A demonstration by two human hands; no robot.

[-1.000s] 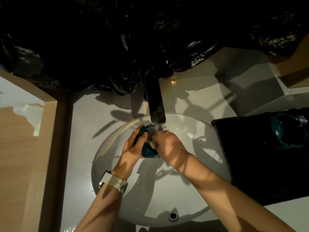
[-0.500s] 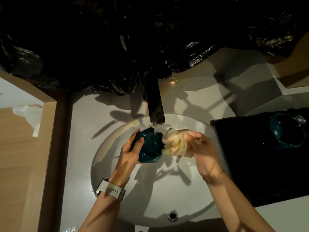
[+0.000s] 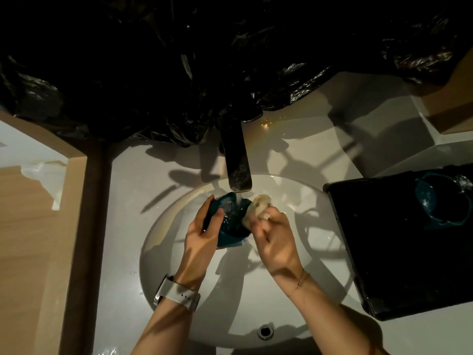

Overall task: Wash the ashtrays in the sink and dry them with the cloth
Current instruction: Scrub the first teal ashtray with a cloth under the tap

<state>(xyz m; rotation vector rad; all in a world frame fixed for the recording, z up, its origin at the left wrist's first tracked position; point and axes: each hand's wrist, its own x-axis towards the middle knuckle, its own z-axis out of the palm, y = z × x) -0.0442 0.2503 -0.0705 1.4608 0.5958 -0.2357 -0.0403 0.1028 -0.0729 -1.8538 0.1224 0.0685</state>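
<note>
Here the left hand (image 3: 202, 234) grips the teal ashtray (image 3: 231, 217) tilted under the faucet (image 3: 236, 162) stream over the sink (image 3: 163, 252) to rinse it, while right-hand fingers (image 3: 258, 225) pinch a sponge (image 3: 257, 207) beside its rim, ready to scrub

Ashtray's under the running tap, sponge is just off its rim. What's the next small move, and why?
Probably bring the right hand and its sponge back into the ashtray and scrub. The left hand holds it tilted under the faucet, water is hitting the bowl, and the sponge sits at its right rim.
</note>
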